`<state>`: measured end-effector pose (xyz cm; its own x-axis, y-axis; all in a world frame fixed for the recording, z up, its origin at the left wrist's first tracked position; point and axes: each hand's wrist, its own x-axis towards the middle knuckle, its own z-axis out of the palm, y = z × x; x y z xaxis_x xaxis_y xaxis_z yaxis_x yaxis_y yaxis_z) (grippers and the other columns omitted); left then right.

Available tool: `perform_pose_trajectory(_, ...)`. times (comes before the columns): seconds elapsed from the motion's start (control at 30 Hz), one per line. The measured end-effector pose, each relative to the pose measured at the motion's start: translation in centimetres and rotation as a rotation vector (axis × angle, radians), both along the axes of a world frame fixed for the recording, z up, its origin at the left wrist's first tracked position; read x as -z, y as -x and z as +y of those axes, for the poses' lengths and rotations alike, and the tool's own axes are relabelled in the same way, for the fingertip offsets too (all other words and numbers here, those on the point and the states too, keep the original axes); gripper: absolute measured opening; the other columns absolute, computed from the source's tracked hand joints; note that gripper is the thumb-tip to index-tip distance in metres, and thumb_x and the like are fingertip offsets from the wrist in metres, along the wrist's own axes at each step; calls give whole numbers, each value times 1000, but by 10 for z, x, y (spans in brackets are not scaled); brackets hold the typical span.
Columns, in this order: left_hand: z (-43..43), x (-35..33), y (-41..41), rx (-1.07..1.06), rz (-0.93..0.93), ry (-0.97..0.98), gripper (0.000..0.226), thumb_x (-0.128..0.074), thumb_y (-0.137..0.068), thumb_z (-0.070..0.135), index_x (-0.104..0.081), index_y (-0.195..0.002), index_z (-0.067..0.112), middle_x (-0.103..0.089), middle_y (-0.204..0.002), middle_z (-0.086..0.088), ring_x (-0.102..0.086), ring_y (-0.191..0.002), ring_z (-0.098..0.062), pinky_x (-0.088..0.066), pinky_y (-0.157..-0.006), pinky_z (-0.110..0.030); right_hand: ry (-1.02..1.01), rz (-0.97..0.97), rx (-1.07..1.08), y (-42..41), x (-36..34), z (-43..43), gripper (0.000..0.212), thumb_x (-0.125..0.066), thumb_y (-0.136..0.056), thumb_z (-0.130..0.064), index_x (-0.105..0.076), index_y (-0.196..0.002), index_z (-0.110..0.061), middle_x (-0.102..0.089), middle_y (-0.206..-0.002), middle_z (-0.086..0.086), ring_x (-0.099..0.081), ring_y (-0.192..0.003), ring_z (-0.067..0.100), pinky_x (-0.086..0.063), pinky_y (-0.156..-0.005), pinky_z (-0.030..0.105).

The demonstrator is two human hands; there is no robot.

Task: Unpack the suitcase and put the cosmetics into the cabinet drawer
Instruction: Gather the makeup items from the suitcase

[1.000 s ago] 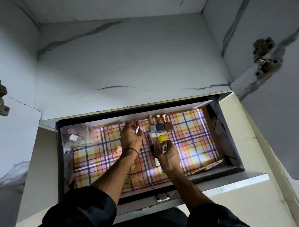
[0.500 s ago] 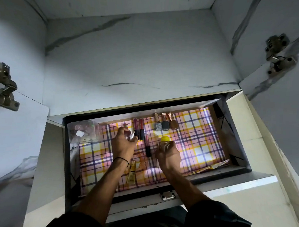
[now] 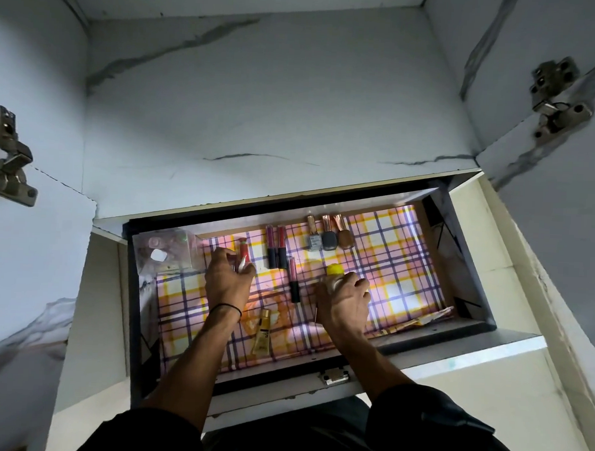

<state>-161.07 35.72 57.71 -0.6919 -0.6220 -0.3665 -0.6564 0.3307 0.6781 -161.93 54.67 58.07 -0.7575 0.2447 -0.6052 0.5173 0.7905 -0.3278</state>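
The open cabinet drawer (image 3: 469,330) is lined with plaid paper. My left hand (image 3: 227,278) holds a red lip tube (image 3: 243,255) low over the lining at the left. My right hand (image 3: 345,300) grips a small bottle with a yellow cap (image 3: 335,270) near the drawer's middle. Two lip gloss tubes (image 3: 276,246) lie side by side at the back, a third lip gloss tube (image 3: 293,279) between my hands. Three nail polish bottles (image 3: 328,238) lie in a row at the back. A gold tube (image 3: 262,333) lies near the front.
A clear plastic pouch (image 3: 165,253) sits in the drawer's back left corner. Open cabinet doors with metal hinges, a left hinge (image 3: 5,165) and a right hinge (image 3: 555,103), flank the drawer. A marbled shelf (image 3: 260,114) spans above. A latch (image 3: 334,377) sits on the drawer's front edge.
My left hand moved left from the paired gloss tubes, still holding the red tube. My right hand lowered the yellow-capped bottle slightly toward the lining. The view shifted a little.
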Motion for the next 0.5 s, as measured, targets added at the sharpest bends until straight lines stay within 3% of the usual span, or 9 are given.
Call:
perform_pose_trajectory(0.1,0,4,1,67,-35,-20,35,-74,-84,14,-57,-113,7,-67,-107,-8,-62,-91,-23,-45,-73,-27,2,23,18,-1,-1,4,78,-64,-89,-55,-30,-140,-5,-34,-135,18,-44,-123,33,-45,-104,48)
perform_pose_trajectory(0.27,1,7,-1,58,-55,-40,30,-74,-84,12,-58,-109,6,-68,-103,-8,-63,-89,-24,-49,-74,-29,-71,44,-9,0,-4,6,87,-71,-87,-49,-22,-144,-6,-28,-142,19,-37,-132,35,-38,-111,48)
perform_pose_trajectory(0.37,-1,8,-4,67,-72,-45,29,-74,-84,11,-57,-107,8,-67,-101,-7,-65,-86,-25,-51,-70,-28,-35,227,-200,2,-13,-8,72,-53,-96,-53,-25,-146,-9,-26,-145,20,-30,-134,33,-28,-117,48)
perform_pose_trajectory(0.43,-3,10,-4,71,-86,-53,31,-74,-83,11,-56,-107,9,-65,-100,-4,-61,-79,-20,-47,-59,-22,-64,336,-420,4,-18,-22,55,-37,-101,-54,-38,-138,-14,-39,-137,14,-37,-123,28,-34,-108,46)
perform_pose_trajectory(0.5,-6,10,-4,83,-99,-63,31,-74,-83,12,-55,-108,10,-63,-98,-2,-60,-78,-18,-47,-54,-22,-97,324,-597,6,-16,-34,43,-35,-103,-50,-47,-128,-17,-50,-127,9,-40,-113,26,-34,-99,42)
